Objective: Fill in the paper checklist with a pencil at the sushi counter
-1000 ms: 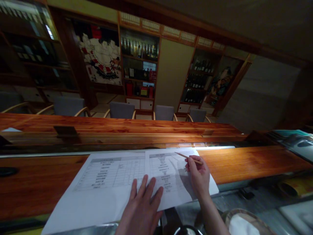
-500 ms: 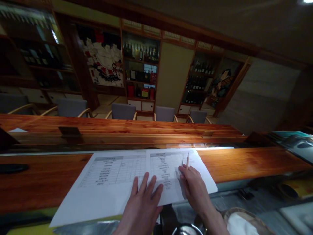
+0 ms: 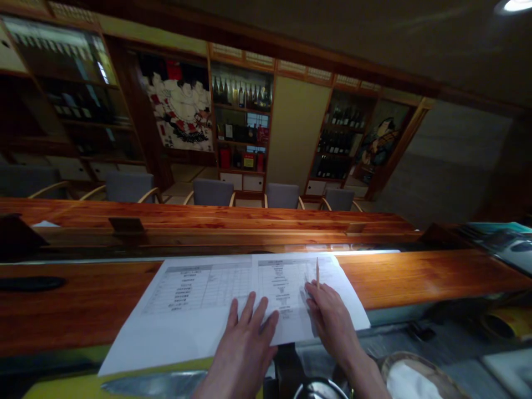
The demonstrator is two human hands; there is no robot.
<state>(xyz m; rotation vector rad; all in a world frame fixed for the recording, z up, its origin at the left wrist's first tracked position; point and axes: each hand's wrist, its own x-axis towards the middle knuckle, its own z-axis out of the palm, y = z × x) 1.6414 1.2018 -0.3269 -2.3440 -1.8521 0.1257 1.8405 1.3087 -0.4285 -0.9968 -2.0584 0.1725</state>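
Observation:
Two printed paper sheets (image 3: 199, 293) lie side by side on a long wooden counter (image 3: 415, 274). My left hand (image 3: 245, 346) rests flat on the papers' near edge, fingers stretched out and spread. My right hand (image 3: 328, 316) is closed around a thin pencil (image 3: 317, 273), which points up and away, its lower end at the right sheet.
A knife blade (image 3: 153, 382) lies on a yellow-green surface at the near edge. A round basket with a white cloth (image 3: 409, 379) sits at lower right. Beyond the counter stand grey chairs (image 3: 211, 192) and shelves of bottles (image 3: 241, 94).
My right hand turned the pencil from slanting left to standing upright and shifted slightly left on the right sheet. The left hand has stayed flat on the papers.

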